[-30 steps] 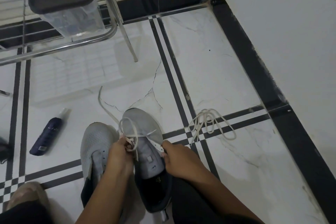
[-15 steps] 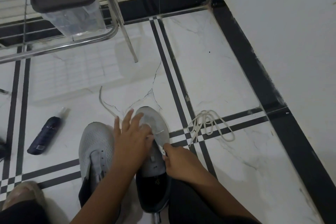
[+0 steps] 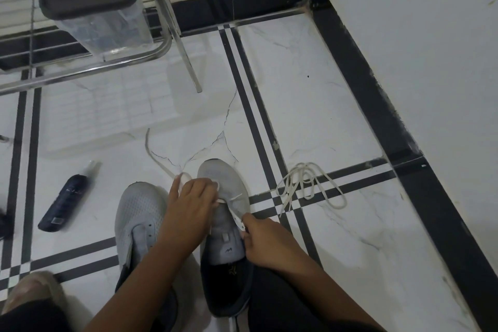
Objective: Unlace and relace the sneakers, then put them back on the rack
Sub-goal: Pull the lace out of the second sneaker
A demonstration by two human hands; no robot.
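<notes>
My left hand (image 3: pixel 192 206) pinches the lace (image 3: pixel 159 162) at the right sneaker (image 3: pixel 225 197) toe; right hand (image 3: pixel 265 237) pinches its eyelet edge; shoe points away from me.

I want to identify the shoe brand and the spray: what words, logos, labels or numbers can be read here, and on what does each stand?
No text reads clearly.
Right sneaker tongue: a small light zigzag mark, no letters legible.
Right sneaker insole: a small gold emblem, too small to read.
Dark spray bottle: a pale label patch near its base and faint marks higher up, both blurred.
Left sneaker, loose lace, rack: none visible.
</notes>
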